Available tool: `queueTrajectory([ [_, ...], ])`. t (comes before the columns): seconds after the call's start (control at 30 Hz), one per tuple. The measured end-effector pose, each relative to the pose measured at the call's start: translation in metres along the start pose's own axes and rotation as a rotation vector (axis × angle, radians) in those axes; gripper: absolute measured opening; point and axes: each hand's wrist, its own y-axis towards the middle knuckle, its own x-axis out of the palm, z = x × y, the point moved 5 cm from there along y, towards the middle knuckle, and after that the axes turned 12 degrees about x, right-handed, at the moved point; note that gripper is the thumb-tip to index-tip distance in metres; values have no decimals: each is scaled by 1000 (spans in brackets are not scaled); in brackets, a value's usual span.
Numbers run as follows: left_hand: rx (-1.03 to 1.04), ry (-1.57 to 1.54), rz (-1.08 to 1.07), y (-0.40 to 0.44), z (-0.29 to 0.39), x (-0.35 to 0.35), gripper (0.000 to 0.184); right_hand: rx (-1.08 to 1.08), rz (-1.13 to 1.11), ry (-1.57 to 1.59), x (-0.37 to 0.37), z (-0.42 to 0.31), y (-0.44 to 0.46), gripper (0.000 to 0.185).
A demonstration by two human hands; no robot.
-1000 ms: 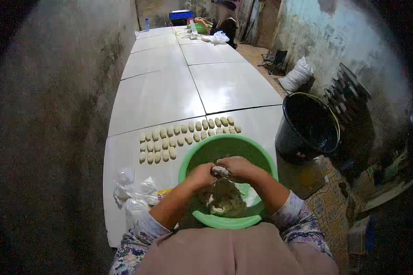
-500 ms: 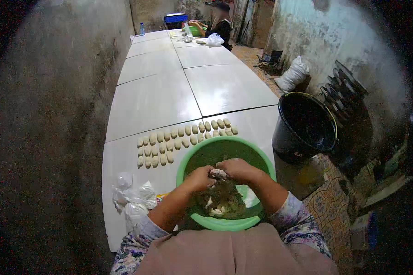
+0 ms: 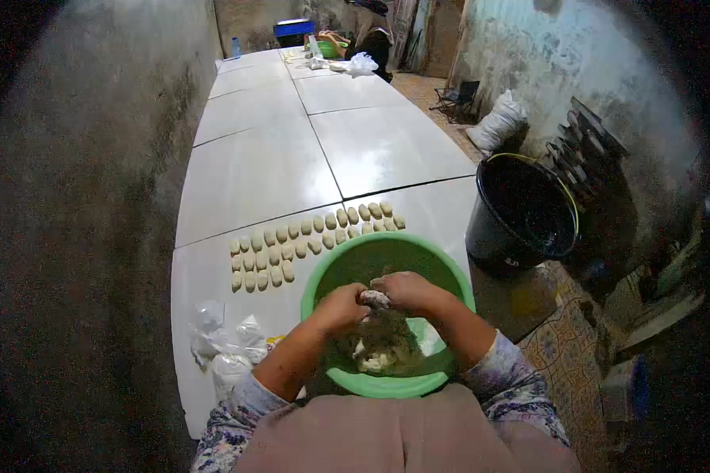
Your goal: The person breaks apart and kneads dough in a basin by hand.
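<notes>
A lump of pale dough (image 3: 376,299) sits between my two hands, above the inside of a green basin (image 3: 317,276). My left hand (image 3: 341,307) closes on the lump from the left, its fingers curled. From the right, my right hand (image 3: 406,290) grips the same lump. Beneath them, more dough or flour mix (image 3: 377,359) lies at the bottom of the basin. Beyond and left of the basin, several small oval dough pieces (image 3: 274,254) are set out in rows on the white table (image 3: 252,177).
Plastic bags with white contents (image 3: 230,347) lie left of the basin. A black bucket (image 3: 521,209) stands to the right. At the table's far end a person (image 3: 377,47) works at another green basin (image 3: 329,50). A white sack (image 3: 498,122) leans by the right wall.
My view has shifted slightly, so the table and bucket sit a little further left and up. Both hands keep hold of the dough lump in nearly the same place.
</notes>
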Motion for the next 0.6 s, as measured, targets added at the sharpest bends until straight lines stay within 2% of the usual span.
queueTrajectory([
  [0.1, 78, 38, -4, 3, 0, -2, 32, -9, 9, 2, 2, 3, 2, 25],
  [0.2, 57, 72, 8, -2, 12, -6, 32, 14, -3, 11, 2, 3, 3, 25],
  [0.37, 24, 40, 5, 2, -6, 1, 33, 31, -88, -33, 3, 2, 5, 26],
  [0.53, -9, -4, 3, -1, 1, 0, 34, 50, -40, 23, 3, 0, 3, 26],
  [0.6, 48, 98, 25, 2, -3, 0, 33, 33, -28, 42, 1, -3, 0, 25],
])
